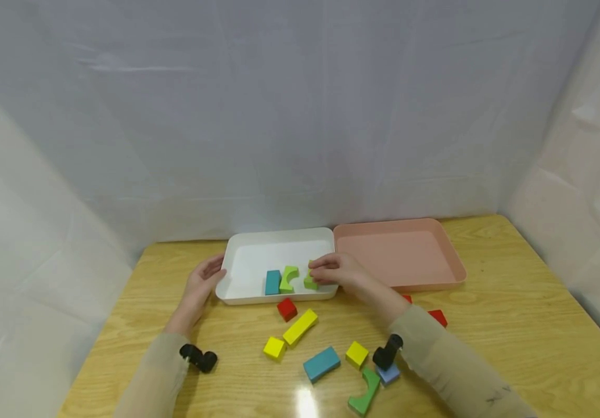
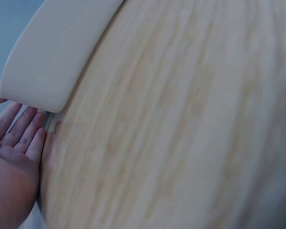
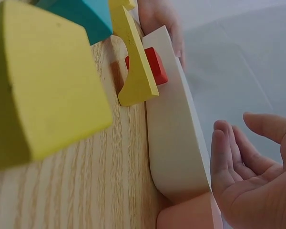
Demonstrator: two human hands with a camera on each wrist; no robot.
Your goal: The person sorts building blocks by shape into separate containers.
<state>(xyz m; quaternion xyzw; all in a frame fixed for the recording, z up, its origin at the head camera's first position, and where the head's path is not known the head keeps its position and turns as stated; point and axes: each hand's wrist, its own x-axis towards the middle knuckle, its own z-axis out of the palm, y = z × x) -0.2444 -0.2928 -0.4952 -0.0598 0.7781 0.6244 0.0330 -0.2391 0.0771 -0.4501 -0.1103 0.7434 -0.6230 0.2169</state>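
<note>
In the head view, my left hand (image 1: 203, 283) is at the left end of the white tray (image 1: 247, 249), thumb at the rim and fingers along the outer wall. The left wrist view shows these fingers (image 2: 24, 131) extended beside the tray corner. My right hand (image 1: 338, 270) reaches over the tray's right end, fingertips at a light green block (image 1: 311, 283) that they partly hide. From the right wrist, its thumb and fingers stand apart with nothing visible between them. Also in the tray are a light green arch block (image 1: 286, 283) and a teal block (image 1: 272, 283), side by side.
A pink tray (image 1: 399, 255) adjoins the white one on the right. In front lie a red block (image 1: 287, 309), a yellow arched bar (image 1: 301, 328), yellow cubes (image 1: 275, 348), a blue block (image 1: 322, 364), a green arch (image 1: 365, 395) and a periwinkle block (image 1: 388, 374). Red blocks (image 1: 438, 317) sit beyond my right forearm.
</note>
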